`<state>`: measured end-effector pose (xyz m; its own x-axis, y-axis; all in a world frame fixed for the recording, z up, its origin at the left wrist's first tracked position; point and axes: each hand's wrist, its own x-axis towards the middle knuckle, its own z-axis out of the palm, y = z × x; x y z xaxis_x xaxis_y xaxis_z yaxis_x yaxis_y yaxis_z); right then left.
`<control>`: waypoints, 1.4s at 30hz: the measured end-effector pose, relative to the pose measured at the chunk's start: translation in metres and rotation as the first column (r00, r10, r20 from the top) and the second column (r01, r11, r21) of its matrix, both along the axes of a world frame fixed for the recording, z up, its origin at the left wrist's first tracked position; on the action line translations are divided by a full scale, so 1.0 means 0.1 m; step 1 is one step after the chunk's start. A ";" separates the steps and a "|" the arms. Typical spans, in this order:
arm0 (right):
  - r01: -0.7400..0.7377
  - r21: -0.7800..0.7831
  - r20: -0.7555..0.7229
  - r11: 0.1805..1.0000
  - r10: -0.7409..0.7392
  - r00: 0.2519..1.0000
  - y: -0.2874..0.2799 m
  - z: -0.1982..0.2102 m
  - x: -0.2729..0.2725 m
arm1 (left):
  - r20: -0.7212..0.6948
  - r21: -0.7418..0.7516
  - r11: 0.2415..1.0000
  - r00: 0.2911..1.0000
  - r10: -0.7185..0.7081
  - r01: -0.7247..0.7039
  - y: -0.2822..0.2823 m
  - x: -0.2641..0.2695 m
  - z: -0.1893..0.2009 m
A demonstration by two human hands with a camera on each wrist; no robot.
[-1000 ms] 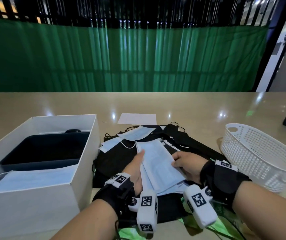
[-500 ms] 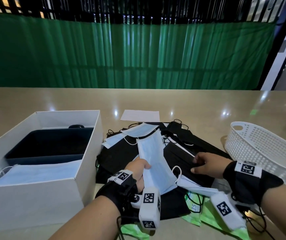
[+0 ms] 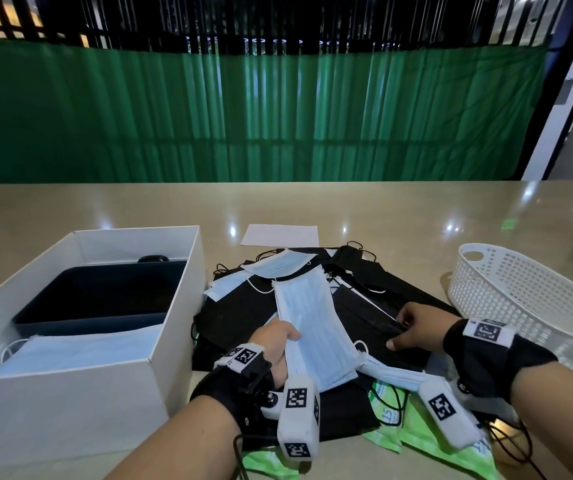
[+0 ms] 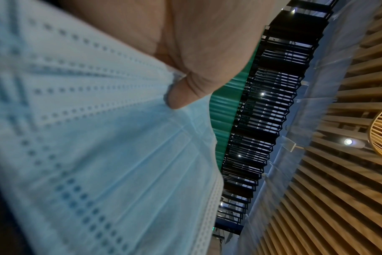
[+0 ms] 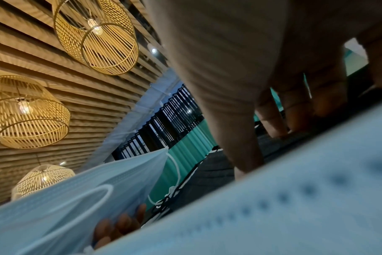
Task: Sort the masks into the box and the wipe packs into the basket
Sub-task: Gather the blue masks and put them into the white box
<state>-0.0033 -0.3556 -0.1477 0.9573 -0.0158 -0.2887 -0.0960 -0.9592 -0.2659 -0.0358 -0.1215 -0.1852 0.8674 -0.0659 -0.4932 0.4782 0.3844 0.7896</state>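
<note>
Nearest the camera, green wipe packs (image 3: 413, 427) lie on the table (image 3: 382, 209) at its front edge, partly under a pile of black masks (image 3: 240, 317) and between the two forearms. Just above them, the left hand (image 3: 274, 344) grips a stack of light blue masks (image 3: 312, 327), fingers curled round its left edge; the left wrist view shows the thumb (image 4: 185, 93) pressed on the pleated blue fabric. The stack tilts up and away from the pile, its near end hanging over the black masks. To the right, the right hand (image 3: 416, 329) rests on the black masks with thumb and fingertips (image 5: 275, 127) pressing down on the dark fabric; its fingers are bent, but whether they pinch a mask cannot be told. One more folded blue mask (image 3: 392, 374) lies by the right wrist.

On the left stands the white box (image 3: 174, 306), holding a few blue masks at its near end and a dark tray (image 3: 98, 296) behind them. On the right stands the white basket (image 3: 520, 299), with nothing visible inside. Further back, more blue masks (image 3: 278, 265) lie loose on top of the black pile, and beyond them a white sheet of paper (image 3: 279, 234) lies flat. A green curtain (image 3: 243, 116) hangs behind the table.
</note>
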 end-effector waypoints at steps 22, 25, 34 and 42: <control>0.040 0.579 0.264 0.814 -0.234 0.936 -0.23 0.45 0.04 | 0.025 0.005 1.000 0.999 -0.025 0.025 -0.01 -0.05 0.04; 0.102 0.775 0.213 0.623 -0.411 0.887 -0.33 0.50 0.16 | 0.027 0.002 1.000 0.999 -0.018 0.018 -0.01 -0.07 0.05; 0.371 0.723 -0.134 0.583 -0.408 0.903 -0.41 0.06 0.22 | 0.038 0.029 0.999 0.999 -0.039 0.038 0.00 -0.05 0.05; 0.042 0.157 -0.047 0.987 -0.035 0.998 -0.40 0.13 0.02 | 0.025 -0.001 0.999 0.999 -0.043 0.043 0.01 -0.02 0.00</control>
<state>-0.0009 -0.3952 -0.1345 0.9432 -0.0033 -0.3321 -0.1470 -0.9008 -0.4086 -0.0373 -0.1203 -0.1856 0.8756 -0.1040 -0.4716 0.4747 0.3653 0.8008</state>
